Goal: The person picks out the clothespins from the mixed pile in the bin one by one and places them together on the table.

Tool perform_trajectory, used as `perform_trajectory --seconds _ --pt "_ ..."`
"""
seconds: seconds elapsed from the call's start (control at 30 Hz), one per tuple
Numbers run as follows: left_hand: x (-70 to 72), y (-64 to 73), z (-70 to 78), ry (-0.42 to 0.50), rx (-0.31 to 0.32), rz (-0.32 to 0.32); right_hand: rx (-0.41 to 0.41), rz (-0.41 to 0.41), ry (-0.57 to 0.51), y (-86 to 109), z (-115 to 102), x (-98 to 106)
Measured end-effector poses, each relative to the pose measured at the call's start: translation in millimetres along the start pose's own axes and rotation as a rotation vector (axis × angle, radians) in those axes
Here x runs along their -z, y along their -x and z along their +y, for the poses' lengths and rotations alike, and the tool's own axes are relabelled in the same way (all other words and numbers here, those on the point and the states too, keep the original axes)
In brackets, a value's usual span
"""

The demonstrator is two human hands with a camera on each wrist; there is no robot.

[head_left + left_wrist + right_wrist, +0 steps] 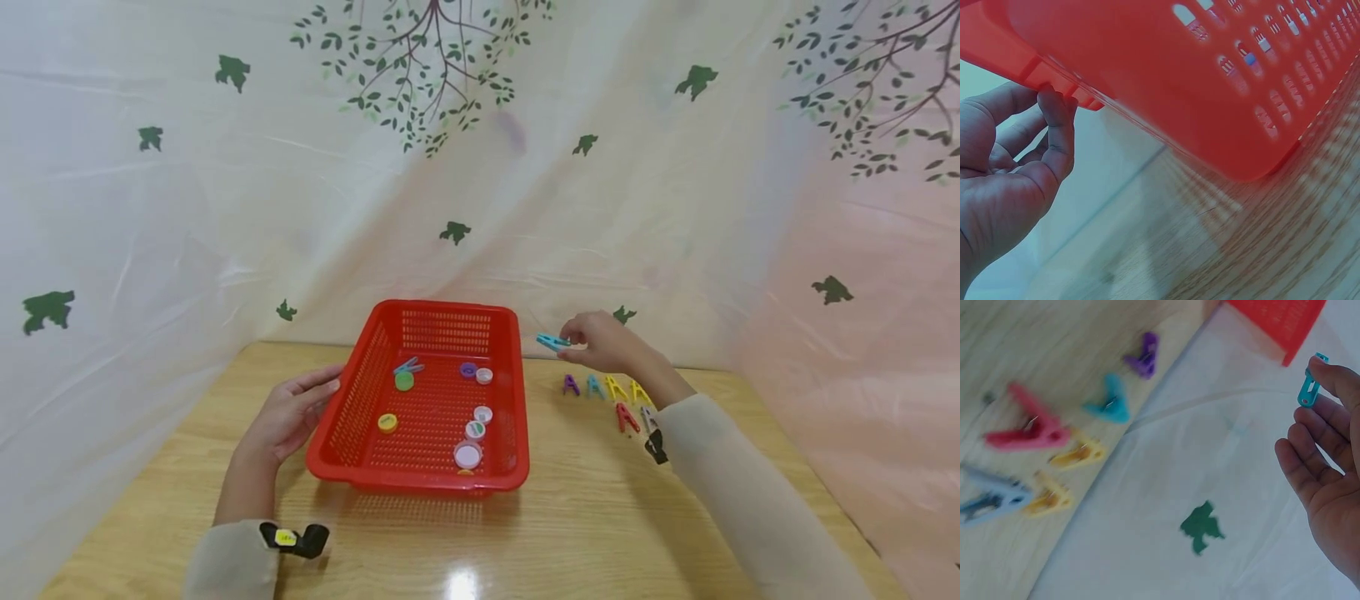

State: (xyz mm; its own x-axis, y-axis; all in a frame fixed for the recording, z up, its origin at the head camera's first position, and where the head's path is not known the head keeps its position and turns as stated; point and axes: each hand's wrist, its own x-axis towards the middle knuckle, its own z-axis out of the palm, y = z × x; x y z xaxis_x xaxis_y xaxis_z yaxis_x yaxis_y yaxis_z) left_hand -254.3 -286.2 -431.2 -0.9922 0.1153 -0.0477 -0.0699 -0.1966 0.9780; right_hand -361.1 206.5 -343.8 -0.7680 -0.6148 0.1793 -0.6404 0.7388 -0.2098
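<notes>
A red plastic basket (427,479) stands on the wooden table. My left hand (294,414) grips its left rim, thumb and fingertips at the edge in the left wrist view. To the right of the basket, my right hand (603,342) is raised above the table and pinches a turquoise clothespin (552,342) between thumb and fingers. Inside the basket lie another blue clothespin (408,366), a green bottle cap (404,381), a yellow cap (387,423), a purple cap (468,369) and several white caps (468,455).
On the table below my right hand lie a purple clothespin (571,384), a blue clothespin (595,386), two yellow clothespins (616,388), a red clothespin (627,418) and a grey clothespin (648,418). A pale sheet (360,208) with leaf prints hangs behind the table.
</notes>
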Motion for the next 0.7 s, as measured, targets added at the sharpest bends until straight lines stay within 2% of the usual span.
perform_trajectory --seconds 0.27,0.7 --pt "0.1 -0.4 -0.6 0.001 0.015 0.010 -0.065 -0.048 0.016 24.5 20 -7" --pt "-0.6 -1.0 0.9 0.011 0.018 0.013 -0.089 -0.028 0.009 57.1 38 -28"
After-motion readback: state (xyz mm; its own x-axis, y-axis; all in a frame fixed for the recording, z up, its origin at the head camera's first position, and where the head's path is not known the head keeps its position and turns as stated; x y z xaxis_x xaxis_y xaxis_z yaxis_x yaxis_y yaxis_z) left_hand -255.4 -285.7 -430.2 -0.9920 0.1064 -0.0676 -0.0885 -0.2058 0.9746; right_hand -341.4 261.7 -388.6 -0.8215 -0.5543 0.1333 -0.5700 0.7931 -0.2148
